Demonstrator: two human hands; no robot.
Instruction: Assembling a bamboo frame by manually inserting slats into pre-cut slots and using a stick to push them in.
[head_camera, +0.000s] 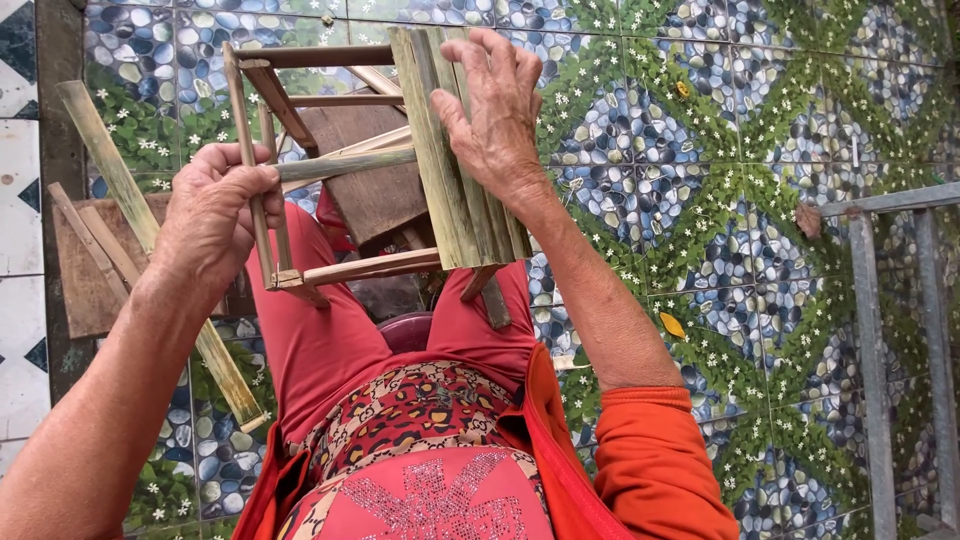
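My left hand (215, 215) grips the bamboo frame (300, 150) by a leg, my right hand (495, 110) lying flat, fingers spread, on its slats (465, 210).

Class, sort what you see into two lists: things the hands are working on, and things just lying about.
In use:
- bamboo frame, gripped by the left hand
- green bamboo slats, under the right hand

Lying about:
- long bamboo strip on the tiled floor
- wooden board
- metal frame
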